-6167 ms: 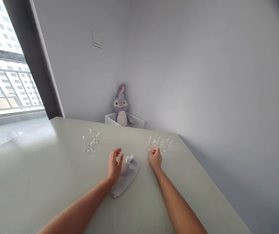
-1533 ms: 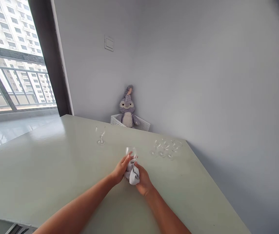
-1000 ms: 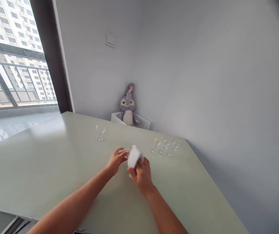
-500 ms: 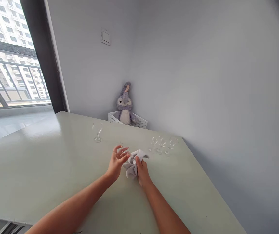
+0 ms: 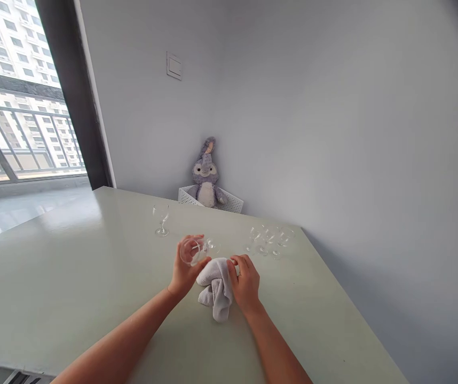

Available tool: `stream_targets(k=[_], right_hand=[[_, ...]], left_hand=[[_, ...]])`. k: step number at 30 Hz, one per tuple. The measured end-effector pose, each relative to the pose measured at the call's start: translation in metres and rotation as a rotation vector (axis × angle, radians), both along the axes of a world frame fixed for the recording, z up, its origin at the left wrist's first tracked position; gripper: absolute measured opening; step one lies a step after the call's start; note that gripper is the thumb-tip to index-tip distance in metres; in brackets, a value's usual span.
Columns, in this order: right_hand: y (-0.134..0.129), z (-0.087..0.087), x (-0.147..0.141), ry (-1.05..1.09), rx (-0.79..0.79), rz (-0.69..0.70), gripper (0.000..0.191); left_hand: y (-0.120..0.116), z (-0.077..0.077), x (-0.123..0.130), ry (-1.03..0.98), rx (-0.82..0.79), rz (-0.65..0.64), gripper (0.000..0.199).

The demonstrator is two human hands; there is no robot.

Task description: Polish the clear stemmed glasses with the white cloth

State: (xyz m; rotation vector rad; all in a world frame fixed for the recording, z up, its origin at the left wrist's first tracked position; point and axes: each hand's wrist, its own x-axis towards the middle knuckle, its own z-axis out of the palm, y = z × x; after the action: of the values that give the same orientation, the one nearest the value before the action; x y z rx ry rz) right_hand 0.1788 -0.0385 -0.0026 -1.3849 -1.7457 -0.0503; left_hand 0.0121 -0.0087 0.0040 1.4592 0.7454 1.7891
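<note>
My left hand (image 5: 186,271) is closed around the bowl of a clear stemmed glass (image 5: 194,252). The glass lies tilted on its side, its foot pointing right. Just right of it, my right hand (image 5: 246,281) pinches the edge of a light grey cloth (image 5: 218,285). Bunched folds of the cloth hang below the glass, between the hands. Glass and cloth appear apart, though the cloth's upper edge comes close to the stem.
One stemmed glass (image 5: 160,220) stands upright at the back left of the pale green table (image 5: 93,266). Several more stemmed glasses (image 5: 268,238) are grouped at the back right. Behind the table, a grey plush toy (image 5: 206,184) sits in a white perforated basket (image 5: 233,202) by the wall.
The cloth has come away from the glass's stem and foot and now hangs below, from my right hand. My left hand has shifted slightly left and turned the glass's rim toward me.
</note>
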Motion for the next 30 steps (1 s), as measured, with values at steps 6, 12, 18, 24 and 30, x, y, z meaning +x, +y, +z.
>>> stream_targets(k=[6, 12, 18, 24, 30], right_hand=[[0.003, -0.014, -0.005, -0.216, 0.157, 0.059, 0.018], [0.028, -0.022, 0.031, 0.115, -0.135, -0.279, 0.031], [0.047, -0.029, 0.088, 0.259, -0.390, -0.587, 0.034], [0.051, -0.038, 0.097, 0.261, -0.488, -0.594, 0.030], [0.051, -0.037, 0.100, 0.235, -0.502, -0.591, 0.032]], left_hand=[[-0.021, -0.020, 0.020, 0.505, 0.374, -0.052, 0.058], [-0.009, -0.018, 0.014, 0.725, 0.279, 0.192, 0.059], [0.026, -0.012, -0.016, 0.212, -0.120, 0.511, 0.040], [0.061, -0.021, -0.061, -0.060, -0.587, 0.689, 0.049], [0.079, -0.033, -0.089, 0.038, -0.674, 0.674, 0.078]])
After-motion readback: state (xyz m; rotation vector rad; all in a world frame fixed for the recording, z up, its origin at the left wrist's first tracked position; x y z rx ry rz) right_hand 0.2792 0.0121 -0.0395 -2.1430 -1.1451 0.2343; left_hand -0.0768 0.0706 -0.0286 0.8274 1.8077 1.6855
